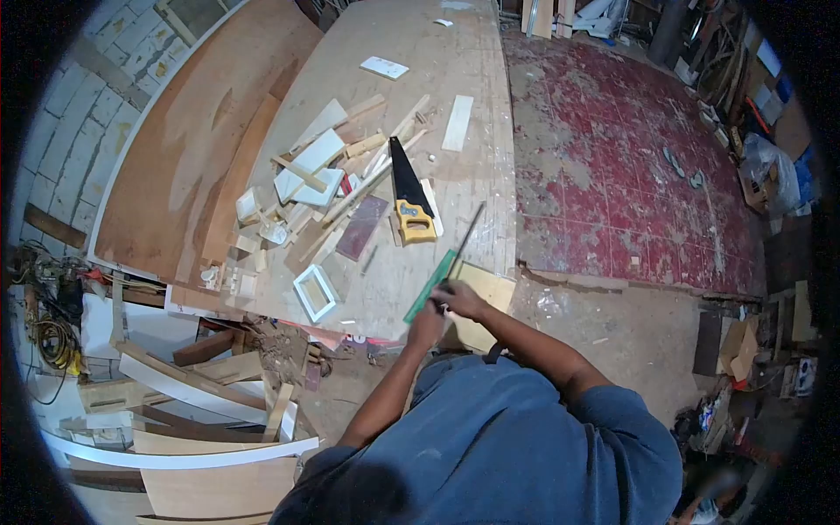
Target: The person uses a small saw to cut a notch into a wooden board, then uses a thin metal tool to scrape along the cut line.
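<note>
My right hand [462, 300] is closed at the lower end of a long, thin, dark tool [471, 228], which looks like a file or narrow blade and slants up over the table. Close against it, my left hand [426, 324] is closed too; what its fingers hold is hidden. A green strip [444, 265] lies slanted beside both hands. Under and right of them is a yellowish board [483, 293] at the table's near edge. A handsaw [409, 192] with a yellow handle rests flat further up the table.
Wood offcuts [313, 166] pile up on the left of the wooden table [429, 52]. A small white frame [315, 293] and a dark reddish block [361, 227] lie nearer. A large brown panel [188, 149] leans left; curved boards [192, 394] stack below it.
</note>
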Available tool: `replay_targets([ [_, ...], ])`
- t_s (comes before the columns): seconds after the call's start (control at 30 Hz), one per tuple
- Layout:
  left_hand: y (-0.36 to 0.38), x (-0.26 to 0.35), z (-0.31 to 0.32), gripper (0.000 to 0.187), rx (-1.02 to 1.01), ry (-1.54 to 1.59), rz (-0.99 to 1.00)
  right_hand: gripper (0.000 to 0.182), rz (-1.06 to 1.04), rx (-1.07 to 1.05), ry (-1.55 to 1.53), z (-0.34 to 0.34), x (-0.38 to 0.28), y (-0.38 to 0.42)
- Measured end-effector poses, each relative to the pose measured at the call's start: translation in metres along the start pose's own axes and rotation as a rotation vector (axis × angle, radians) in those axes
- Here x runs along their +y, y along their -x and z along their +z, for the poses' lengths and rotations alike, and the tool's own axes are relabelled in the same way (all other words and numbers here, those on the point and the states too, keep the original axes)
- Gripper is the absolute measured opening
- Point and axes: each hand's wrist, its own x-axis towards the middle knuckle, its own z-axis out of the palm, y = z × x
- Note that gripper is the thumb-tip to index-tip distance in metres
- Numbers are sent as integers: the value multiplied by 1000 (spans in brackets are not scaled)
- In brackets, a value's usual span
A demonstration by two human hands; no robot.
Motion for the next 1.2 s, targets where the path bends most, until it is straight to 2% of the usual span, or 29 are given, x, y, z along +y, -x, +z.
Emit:
replay_targets([
  [0.03,9,25,4,56,-67,-1,-25,30,96,65,-218,-9,11,12],
  [0.07,18,39,10,52,-55,20,100,29,187,135,-228,-23,3,30],
  [0.1,33,35,17,49,-51,7,201,27,179,185,-303,-20,26,43],
  [0.13,29,41,30,74,-208,-74,90,25,278,289,-381,-35,36,59],
  [0.17,25,42,53,74,-216,-66,99,21,211,354,-256,-58,57,73],
  [0.2,25,39,81,94,-115,-229,49,18,250,445,-521,-71,47,96],
  [0.23,25,39,98,114,-14,-396,-5,16,259,505,-487,-86,68,112],
  [0.27,27,48,94,137,-162,-321,-137,16,292,556,-491,-101,90,129],
  [0.37,44,74,90,144,-180,-482,-226,17,371,672,-459,-128,114,187],
  [0.4,43,71,98,148,-156,-444,-223,18,413,729,-423,-133,116,205],
  [0.53,38,60,115,148,-34,-474,-102,20,474,750,-502,-143,139,262],
  [0.67,35,48,108,147,-45,-483,24,23,535,689,-385,-150,153,283],
  [0.73,26,35,99,147,-207,-593,268,27,604,660,-354,-154,147,281],
  [0.77,20,31,94,147,-205,-594,264,27,603,657,-355,-156,145,276],
  [0.83,10,24,83,148,-330,-773,365,30,591,610,-328,-161,145,264],
  [0.87,-6,-10,102,147,-251,-761,451,34,636,596,-231,-161,140,255],
  [0.97,-21,-25,98,140,-277,-866,460,36,665,555,-184,-154,120,232],
  [1.0,-19,-30,103,130,-108,-822,450,39,636,538,-176,-152,129,221],
  [1.03,-17,-22,98,130,-105,-827,448,39,631,535,-180,-149,143,210],
  [1.1,-15,-6,88,121,-269,-789,384,42,567,527,-189,-142,151,193],
  [1.2,-15,5,92,126,-263,-770,405,42,597,532,-291,-129,147,181],
])
